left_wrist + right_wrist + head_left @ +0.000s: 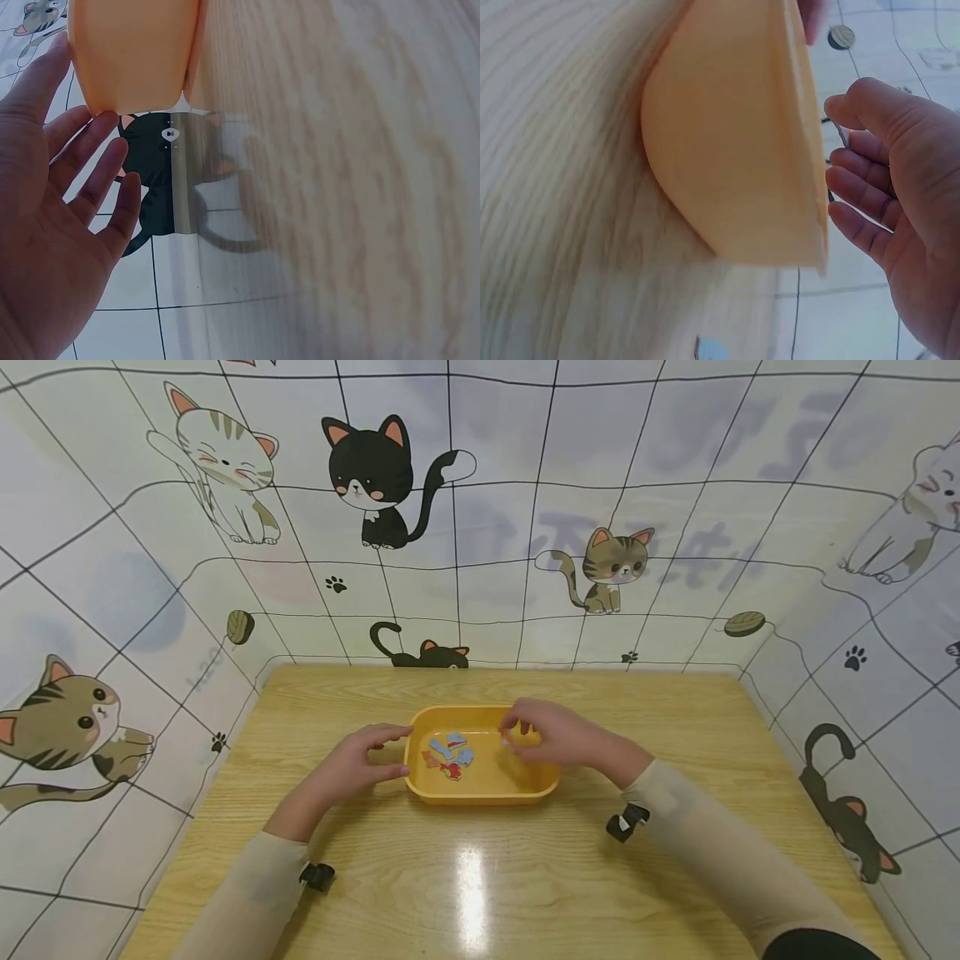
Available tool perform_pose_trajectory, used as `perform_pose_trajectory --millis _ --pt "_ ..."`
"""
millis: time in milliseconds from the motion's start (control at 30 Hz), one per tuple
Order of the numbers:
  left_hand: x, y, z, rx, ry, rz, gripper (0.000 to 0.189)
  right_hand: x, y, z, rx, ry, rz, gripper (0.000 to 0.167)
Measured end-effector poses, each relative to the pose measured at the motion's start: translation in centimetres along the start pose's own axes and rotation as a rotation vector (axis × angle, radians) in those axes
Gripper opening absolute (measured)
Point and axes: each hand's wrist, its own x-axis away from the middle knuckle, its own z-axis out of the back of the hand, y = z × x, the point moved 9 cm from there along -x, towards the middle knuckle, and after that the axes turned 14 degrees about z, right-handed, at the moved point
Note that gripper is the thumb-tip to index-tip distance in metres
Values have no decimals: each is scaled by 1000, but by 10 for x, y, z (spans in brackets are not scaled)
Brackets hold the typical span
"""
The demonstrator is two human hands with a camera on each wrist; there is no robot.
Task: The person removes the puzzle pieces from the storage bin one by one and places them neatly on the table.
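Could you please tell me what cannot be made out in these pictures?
- Head view: the small pieces in the yellow tray are too small to identify.
- Right wrist view: the tray's wall hides its contents; the thin thing in the right hand grip is barely visible.
- Left wrist view: motion blurs the table.

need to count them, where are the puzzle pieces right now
In the head view the puzzle pieces lie in the left half of the yellow tray at mid-table, between the left hand and the right hand.

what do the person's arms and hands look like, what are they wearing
Both hands, left hand and right hand, are bare. Thin, close-fitting beige sleeves cover both forearms to the wrists. A small black device sits at each wrist, and a dark garment shows at the right elbow.
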Motion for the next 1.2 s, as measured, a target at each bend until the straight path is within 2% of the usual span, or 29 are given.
perform_pose_trajectory --millis 267,567,833,1000,1200 --pt "0 0 0 -9 -2 2 70 36 15 29 45 107 -25 32" --pt "1 0 -1 -16 -3 10 70 88 49 51 68 204 -171 37" --pt "1 0 0 -14 -5 15 70 118 65 55 138 196 -244 34" --pt "1 2 0 -17 -6 9 70 136 77 55 180 170 -329 32" --pt "2 3 0 -18 -3 -8 69 151 89 55 205 151 -378 32"
